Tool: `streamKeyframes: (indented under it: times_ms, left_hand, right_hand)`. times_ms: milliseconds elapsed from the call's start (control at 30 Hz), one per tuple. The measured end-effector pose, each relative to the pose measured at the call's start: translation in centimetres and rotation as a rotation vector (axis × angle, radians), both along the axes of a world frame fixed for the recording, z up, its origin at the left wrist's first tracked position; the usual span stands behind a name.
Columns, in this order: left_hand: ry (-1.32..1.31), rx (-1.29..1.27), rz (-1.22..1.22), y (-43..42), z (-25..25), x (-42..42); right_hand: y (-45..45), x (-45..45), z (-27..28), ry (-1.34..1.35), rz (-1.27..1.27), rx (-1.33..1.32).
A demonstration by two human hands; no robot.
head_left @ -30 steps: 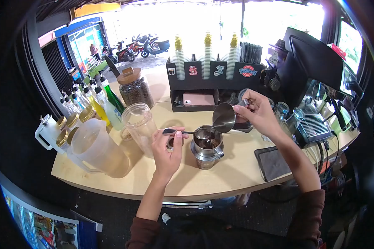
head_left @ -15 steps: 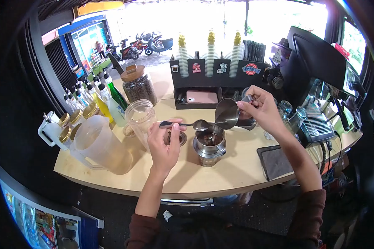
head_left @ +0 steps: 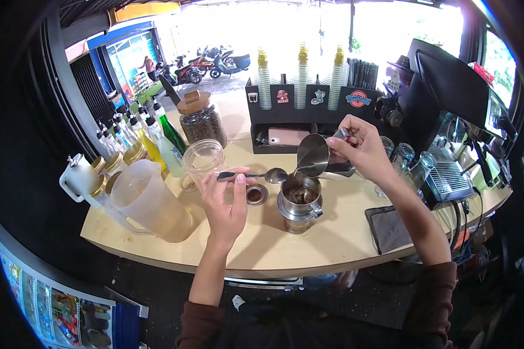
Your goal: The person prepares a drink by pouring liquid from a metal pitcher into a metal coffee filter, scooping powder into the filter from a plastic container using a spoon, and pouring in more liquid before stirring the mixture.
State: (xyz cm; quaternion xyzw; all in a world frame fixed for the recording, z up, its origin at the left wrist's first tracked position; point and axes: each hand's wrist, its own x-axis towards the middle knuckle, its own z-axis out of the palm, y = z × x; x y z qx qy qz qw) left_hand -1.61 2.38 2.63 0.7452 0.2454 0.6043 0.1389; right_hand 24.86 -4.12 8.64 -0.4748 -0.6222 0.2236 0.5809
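Observation:
My right hand (head_left: 364,148) grips a small metal pitcher (head_left: 313,157) by its handle. The pitcher is tipped left, its lip just above a metal drip coffee filter (head_left: 300,196); a thin stream seems to show at the lip. Dark wet coffee is visible inside the filter, which sits upright on a glass (head_left: 297,225). Between the fingers and thumb of my left hand (head_left: 228,203) is a spoon (head_left: 275,175), its bowl beside the filter's upper left rim. Behind that hand stands a clear open jar (head_left: 204,157). A small round dish (head_left: 256,194) with brown contents lies left of the filter.
On the left are a frosted plastic jug (head_left: 151,200), several syrup bottles (head_left: 167,148) and a wooden-lidded jar of coffee beans (head_left: 202,122). A black organizer (head_left: 288,119) with stacked cups stands behind. To the right lie a dark cloth (head_left: 390,228) and an espresso machine (head_left: 448,174).
The pitcher is tipped a little further over the filter. The spoon has drawn slightly left from the filter's rim. The whole view has shifted slightly to the right.

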Motion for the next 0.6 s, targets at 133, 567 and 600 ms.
streamKeyframes:
  times_ms: [133, 567, 600]
  left_hand:
    - [0.006, 0.025, 0.021, -0.1, 0.1, -0.2]
    - [0.026, 0.041, 0.032, -0.2, 0.1, 0.0]
    - [0.018, 0.03, 0.021, -0.2, 0.0, 0.0]
  right_hand:
    - [0.1, -0.3, 0.1, 0.006, -0.005, 0.005]
    - [-0.1, 1.0, -0.1, -0.029, -0.121, 0.025]
    - [-0.2, 1.2, -0.1, -0.05, -0.138, 0.032]
